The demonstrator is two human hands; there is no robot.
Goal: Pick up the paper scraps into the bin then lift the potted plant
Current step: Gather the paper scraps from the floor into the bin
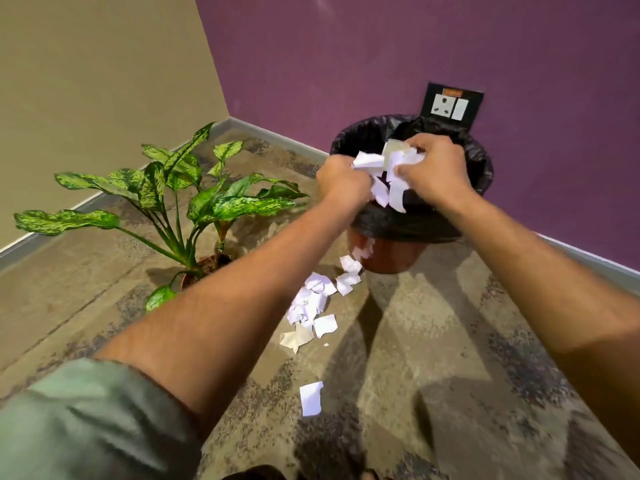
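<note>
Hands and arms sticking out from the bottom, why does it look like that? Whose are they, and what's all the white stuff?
The camera sits on a person's head, so you see what they see, looking down. Those are their own arms. The left hand and right hand together hold a bunch of paper scraps over the bin, which has a black bag inside. More scraps lie on the carpet below. A potted plant stands on the left, in the corner.

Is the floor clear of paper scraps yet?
No, a trail of scraps lies on the carpet beside the bin, while both hands hold a bunch over it.
</note>
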